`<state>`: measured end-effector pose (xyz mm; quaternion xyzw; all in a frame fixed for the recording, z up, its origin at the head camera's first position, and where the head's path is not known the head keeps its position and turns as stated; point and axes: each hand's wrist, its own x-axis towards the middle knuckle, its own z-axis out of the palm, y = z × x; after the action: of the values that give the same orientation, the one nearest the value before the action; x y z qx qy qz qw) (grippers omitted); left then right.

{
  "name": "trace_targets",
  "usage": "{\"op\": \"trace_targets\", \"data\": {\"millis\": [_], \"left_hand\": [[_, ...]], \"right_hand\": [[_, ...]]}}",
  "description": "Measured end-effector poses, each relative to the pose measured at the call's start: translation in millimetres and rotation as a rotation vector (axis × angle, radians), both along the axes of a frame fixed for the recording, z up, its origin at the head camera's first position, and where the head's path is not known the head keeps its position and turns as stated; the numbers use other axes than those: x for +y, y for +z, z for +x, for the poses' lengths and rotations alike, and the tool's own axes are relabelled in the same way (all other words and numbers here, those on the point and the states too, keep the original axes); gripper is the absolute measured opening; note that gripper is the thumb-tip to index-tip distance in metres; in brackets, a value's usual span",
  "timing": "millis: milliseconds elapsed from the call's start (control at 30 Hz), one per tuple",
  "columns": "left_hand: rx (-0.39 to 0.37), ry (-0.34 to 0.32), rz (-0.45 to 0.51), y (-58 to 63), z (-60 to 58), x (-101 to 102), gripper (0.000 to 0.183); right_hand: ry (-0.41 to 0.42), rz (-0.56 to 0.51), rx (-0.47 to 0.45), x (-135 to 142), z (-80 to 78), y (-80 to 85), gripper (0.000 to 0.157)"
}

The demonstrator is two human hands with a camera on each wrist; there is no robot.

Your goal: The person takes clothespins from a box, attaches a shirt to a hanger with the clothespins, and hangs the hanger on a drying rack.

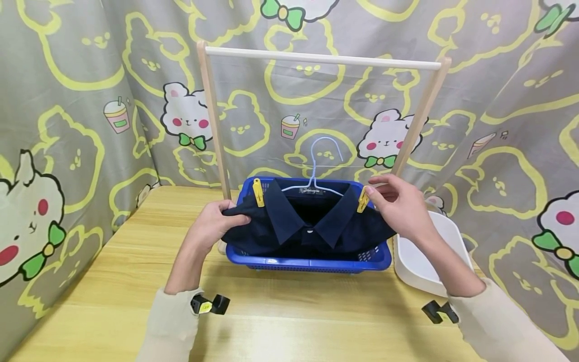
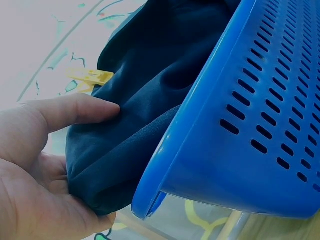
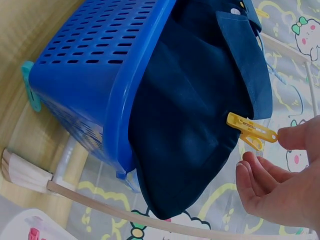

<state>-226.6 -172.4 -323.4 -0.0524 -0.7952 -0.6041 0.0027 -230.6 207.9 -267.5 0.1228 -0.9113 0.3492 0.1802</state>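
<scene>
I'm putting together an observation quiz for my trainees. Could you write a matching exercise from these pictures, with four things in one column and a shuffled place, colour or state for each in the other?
Column one
1. hanger
2. left hand
3. tray
4. clothespins

Column two
A. white, on the table beside the blue basket
B. yellow, one on either side of the collar
C. hook standing up above the collar, not on the rod
D. gripping the dark shirt near one end

Right pairs: 1-C, 2-D, 3-A, 4-B
</scene>
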Motion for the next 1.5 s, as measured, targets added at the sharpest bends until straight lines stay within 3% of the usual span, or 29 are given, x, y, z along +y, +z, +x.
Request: {"op": "trace_targets", "data": {"millis": [167, 467, 767, 1100, 1300, 1500], "left_hand": [[-0.003, -0.002, 0.004, 0.0, -0.2, 0.0, 0.027], [-0.005, 0.000, -0.005, 0.1, -0.2, 0.2, 0.026], [0.001, 0.000, -0.001, -0.7, -0.2, 0.0, 0.026], [0.000, 0.009, -0.025, -3.6, -2.1, -0.7, 0.026], [-0.003, 0.011, -0.035, -2.9, -1.4, 0.2, 0.025], [0.001, 0.008, -0.034, -2.8, -1.3, 0.2, 0.025]], "right_hand": [[-0.009, -0.006, -0.006, 1.9, -0.5, 0.8, 0.042], [-0.129, -0.056, -0.018, 8.4, -7.7, 11.9, 0.045], [-0.252, -0.113, 0.018, 20.1, -31.7, 21.0, 0.054], [-0.350, -0.133, -0.016, 39.9, -57.9, 19.6, 0.060], [-0.360, -0.135, -0.052, 46.7, -63.6, 24.9, 0.067], [-0.288, -0.140, -0.112, 50.7, -66.7, 32.1, 0.079]]}}
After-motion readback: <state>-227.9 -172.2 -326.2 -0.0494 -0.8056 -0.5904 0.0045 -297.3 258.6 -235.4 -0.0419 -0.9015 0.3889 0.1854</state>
